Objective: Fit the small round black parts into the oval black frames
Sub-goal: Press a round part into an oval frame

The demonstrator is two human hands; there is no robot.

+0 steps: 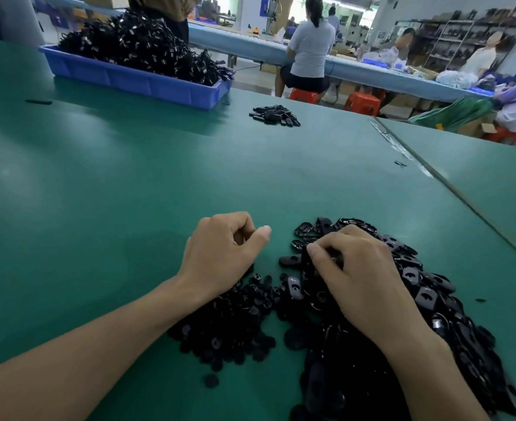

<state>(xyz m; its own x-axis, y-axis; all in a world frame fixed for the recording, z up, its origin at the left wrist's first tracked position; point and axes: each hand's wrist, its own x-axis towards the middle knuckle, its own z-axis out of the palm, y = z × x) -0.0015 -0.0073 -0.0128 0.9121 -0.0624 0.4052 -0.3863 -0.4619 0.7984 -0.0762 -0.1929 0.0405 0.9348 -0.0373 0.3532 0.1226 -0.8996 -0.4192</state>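
1. Round parts [229, 323] are heaped at lower centre of the bench [98, 177], and frames [426, 287] at lower right. Each stock lies under its own hand, likely to keep reaches short.
2. Right grip [360, 278] is on the frames heap, fingers curled round one at its left edge, apparently picking it out.
3. Left grip [220, 247] sits just above the round parts, fingers curled toward the thumb. Whether it holds a part cannot be told.
4. Small pile [276, 115] at upper centre lies well apart, probably finished pieces kept clear of the stock.
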